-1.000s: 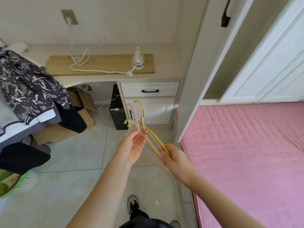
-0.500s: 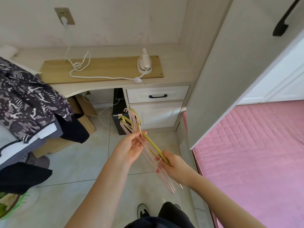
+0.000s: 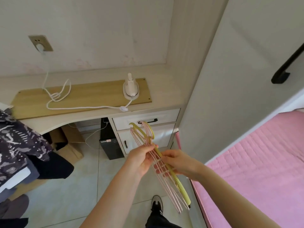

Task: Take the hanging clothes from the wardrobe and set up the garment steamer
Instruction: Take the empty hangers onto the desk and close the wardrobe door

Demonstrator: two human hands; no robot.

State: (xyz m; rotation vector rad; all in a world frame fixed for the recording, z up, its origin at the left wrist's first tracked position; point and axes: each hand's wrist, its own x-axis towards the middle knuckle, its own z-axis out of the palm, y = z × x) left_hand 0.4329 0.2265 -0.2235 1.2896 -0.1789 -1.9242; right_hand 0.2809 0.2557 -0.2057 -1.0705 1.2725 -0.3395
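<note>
Hangers [image 3: 174, 193]: thin pink bunch, one yellow; left hand [image 3: 141, 159], right hand [image 3: 181, 163] fingers [image 3: 167, 155] grasping.

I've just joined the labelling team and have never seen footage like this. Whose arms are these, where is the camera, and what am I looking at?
There is no machine here. A person wears one wide-angle camera on the head, looking forward and down, so the two bare arms are their own. The left hand and right hand both grip a bundle of pink and yellow hangers with nothing hanging on them. On the desk ahead, a white garment steamer stands on a wooden board, its cord running to a wall socket. At the left lie piled clothes; at the right is a pink bed.
</note>
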